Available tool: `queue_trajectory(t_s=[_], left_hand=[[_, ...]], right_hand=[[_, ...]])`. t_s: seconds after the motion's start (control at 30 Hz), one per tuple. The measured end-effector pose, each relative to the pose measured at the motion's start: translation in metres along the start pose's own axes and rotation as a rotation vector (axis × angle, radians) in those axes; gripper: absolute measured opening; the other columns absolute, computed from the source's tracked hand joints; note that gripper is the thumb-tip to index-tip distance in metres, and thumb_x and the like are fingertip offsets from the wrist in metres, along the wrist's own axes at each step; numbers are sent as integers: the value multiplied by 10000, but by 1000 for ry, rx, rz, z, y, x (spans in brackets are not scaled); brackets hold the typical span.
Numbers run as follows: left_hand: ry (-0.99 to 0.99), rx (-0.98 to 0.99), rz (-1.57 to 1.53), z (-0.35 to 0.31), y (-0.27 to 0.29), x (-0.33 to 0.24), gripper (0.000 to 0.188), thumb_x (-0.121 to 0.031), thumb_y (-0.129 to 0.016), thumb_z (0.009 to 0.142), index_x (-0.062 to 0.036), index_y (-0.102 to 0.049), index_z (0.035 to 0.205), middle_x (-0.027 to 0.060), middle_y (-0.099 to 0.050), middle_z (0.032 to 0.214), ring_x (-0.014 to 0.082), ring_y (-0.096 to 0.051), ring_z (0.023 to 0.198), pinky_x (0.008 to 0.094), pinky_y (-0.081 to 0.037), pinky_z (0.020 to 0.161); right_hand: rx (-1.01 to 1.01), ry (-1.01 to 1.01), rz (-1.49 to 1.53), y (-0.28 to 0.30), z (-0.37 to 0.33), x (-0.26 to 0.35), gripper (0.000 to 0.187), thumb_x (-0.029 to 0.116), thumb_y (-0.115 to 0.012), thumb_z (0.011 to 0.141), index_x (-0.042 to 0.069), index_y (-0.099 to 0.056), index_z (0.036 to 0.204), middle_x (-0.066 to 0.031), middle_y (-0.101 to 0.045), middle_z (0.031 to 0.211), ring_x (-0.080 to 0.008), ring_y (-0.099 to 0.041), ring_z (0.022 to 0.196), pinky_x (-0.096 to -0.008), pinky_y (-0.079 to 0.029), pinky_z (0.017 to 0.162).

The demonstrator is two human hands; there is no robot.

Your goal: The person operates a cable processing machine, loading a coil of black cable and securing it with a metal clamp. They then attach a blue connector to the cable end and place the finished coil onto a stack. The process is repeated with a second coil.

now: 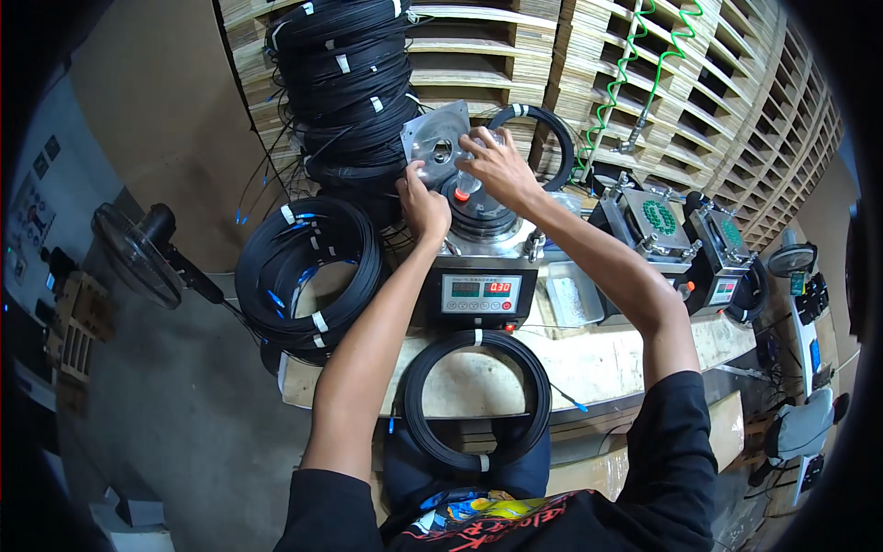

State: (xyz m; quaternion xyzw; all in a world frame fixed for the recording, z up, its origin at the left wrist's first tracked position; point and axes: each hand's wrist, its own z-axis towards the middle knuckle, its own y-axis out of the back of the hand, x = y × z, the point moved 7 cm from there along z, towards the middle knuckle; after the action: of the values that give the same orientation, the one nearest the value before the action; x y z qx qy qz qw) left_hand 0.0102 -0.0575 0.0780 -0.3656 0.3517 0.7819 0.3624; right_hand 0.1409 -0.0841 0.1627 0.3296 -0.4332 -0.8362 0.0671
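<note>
My left hand grips the lower edge of a square metal plate with a round opening in its middle, holding it tilted up. In my right hand is a clear plastic bottle, turned down so that its orange-red tip points at the machine below. That polishing machine has a dark round platen on top, metal clamps at its corners and a lit digital panel on its front. A coil of black cable with blue connectors lies across the table edge and my lap.
A tall stack of black cable coils rises behind left, with another coil stack beside the table. Right of the machine are a shallow clear tray and two similar machines with green-ringed plates. A fan stands left; pallets line the back.
</note>
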Motion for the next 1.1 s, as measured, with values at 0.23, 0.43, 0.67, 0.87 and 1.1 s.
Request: queue_trajectory(t_s=[0.23, 0.43, 0.67, 0.87, 1.1], left_hand=[[-12, -29, 27, 0, 3, -5, 530, 101, -531, 834, -140, -505, 1305, 206, -554, 1152, 402, -607, 1075, 493, -474, 915], [0, -33, -1, -1, 5, -4, 549, 117, -524, 815, -128, -506, 1306, 211, -555, 1157, 411, -598, 1087, 490, -473, 922], [-13, -34, -17, -1, 2, -3, 561, 122, -538, 797, -113, -494, 1305, 214, -545, 1172, 412, -585, 1107, 486, -464, 940], [-9, -11, -31, -2, 2, -4, 567, 136, -526, 783, -106, -497, 1295, 219, -541, 1147, 411, -584, 1087, 486, -458, 937], [-33, -39, -53, -1, 2, -5, 565, 151, -507, 770, -93, -508, 1279, 233, -544, 1159, 420, -577, 1096, 484, -447, 962]], right_hand=[[62, -101, -33, -31, 19, -35, 349, 114, -620, 884, 225, -716, 1200, -12, -505, 1483, -213, -413, 1379, -563, -349, 1115], [24, -43, -66, -23, -14, -43, 290, 148, -616, 881, 218, -729, 1139, -17, -543, 1410, -204, -431, 1342, -542, -369, 1099], [42, 92, -11, 21, -37, 0, 267, 181, -644, 848, 231, -739, 1092, -6, -553, 1387, -184, -441, 1315, -521, -341, 1154], [-48, 124, 21, 18, 2, 19, 297, 165, -654, 835, 232, -736, 1113, -5, -556, 1345, -188, -440, 1310, -531, -365, 1116], [-47, 14, 34, -19, 31, -12, 353, 111, -653, 835, 234, -739, 1155, -29, -563, 1379, -200, -447, 1313, -492, -380, 1071]])
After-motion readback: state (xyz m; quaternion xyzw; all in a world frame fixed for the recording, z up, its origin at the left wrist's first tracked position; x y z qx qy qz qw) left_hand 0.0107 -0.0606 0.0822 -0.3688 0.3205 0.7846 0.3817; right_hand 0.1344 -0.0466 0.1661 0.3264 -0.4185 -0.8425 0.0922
